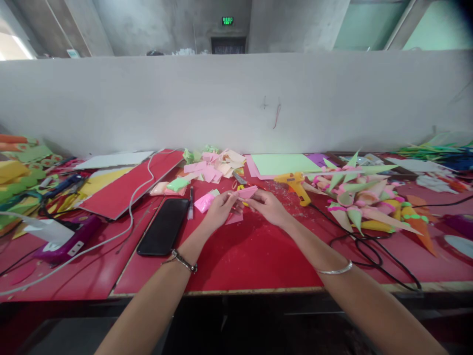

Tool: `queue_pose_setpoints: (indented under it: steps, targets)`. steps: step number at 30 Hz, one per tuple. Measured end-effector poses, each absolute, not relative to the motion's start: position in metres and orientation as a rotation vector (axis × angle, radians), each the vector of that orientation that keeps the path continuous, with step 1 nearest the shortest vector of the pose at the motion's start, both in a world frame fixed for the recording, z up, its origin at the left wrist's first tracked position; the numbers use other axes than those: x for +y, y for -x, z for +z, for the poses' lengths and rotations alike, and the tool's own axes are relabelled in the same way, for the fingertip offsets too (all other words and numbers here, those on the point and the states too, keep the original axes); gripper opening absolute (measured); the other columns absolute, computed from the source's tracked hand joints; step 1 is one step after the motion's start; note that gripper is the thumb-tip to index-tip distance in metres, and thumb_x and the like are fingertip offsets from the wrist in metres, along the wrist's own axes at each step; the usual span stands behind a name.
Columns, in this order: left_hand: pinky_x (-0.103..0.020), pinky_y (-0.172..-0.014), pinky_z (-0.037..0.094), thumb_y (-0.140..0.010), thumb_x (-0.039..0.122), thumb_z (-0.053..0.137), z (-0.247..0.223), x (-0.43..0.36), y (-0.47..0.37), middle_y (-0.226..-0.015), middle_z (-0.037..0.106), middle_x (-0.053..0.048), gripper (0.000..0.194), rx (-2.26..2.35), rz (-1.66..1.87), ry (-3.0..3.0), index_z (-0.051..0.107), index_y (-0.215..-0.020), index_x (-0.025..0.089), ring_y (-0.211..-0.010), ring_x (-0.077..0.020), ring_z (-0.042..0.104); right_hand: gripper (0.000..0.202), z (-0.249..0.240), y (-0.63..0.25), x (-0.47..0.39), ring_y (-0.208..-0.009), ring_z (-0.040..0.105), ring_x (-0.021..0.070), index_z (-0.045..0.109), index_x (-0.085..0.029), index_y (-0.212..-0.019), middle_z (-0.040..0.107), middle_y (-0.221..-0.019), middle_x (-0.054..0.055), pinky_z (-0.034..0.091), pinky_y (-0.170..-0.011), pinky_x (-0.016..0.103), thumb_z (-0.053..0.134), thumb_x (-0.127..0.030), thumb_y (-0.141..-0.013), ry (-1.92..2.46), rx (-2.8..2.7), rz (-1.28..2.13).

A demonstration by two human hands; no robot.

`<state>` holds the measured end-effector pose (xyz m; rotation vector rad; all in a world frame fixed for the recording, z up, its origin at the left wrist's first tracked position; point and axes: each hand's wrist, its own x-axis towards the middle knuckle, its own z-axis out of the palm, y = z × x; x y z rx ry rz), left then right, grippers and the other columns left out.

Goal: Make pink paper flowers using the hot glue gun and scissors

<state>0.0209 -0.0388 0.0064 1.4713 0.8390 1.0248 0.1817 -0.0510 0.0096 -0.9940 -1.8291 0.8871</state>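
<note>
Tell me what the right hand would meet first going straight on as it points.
Past the held pink paper, most likely the left hand, though depth is hard to judge.

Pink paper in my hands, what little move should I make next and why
Perhaps roll the paper into a cone: your left hand and right hand pinch it at the fingertips, and pointed cones lie to the right.
</note>
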Motion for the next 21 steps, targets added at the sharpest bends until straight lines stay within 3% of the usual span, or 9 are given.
queue_pose_setpoints:
  steps: [6,16,21]
  targets:
    - [-0.023,-0.055,0.044,-0.08,0.045,0.039,0.0021,-0.0357,-0.0188,-0.061,0.058,-0.002,0.036,0.848,1.041,-1.648,0.052,-0.068,0.013,-0.052,-0.0099,0.054,0.028,0.0069,-0.1797,-0.0526,-0.055,0.046,0.0104,0.059,-0.013,-0.09,0.052,-0.061,0.0,0.038,-0.052,0.023,0.047,-0.036,-0.078,1.064,-1.833,0.752]
    - [-0.023,-0.052,0.036,-0.086,0.042,0.027,0.0059,-0.0372,-0.0151,-0.053,0.048,0.001,0.041,0.966,1.034,-1.991,0.049,-0.062,0.016,-0.048,-0.0091,0.046,0.031,0.0087,-0.1772,-0.0567,-0.058,0.048,0.0113,0.06,-0.012,-0.092,0.057,-0.067,0.003,0.038,-0.053,0.023,0.046,-0.036,-0.079,1.066,-1.872,0.638]
    - [-0.022,-0.052,0.034,-0.086,0.041,0.027,0.0081,-0.039,-0.0155,-0.05,0.044,0.003,0.041,0.991,1.006,-2.007,0.047,-0.059,0.017,-0.046,-0.0083,0.042,0.031,0.0057,-0.1766,-0.0562,-0.047,0.036,0.0081,0.054,-0.014,-0.058,0.044,-0.05,-0.002,0.028,-0.046,0.021,0.048,-0.038,-0.077,1.194,-1.949,0.411]
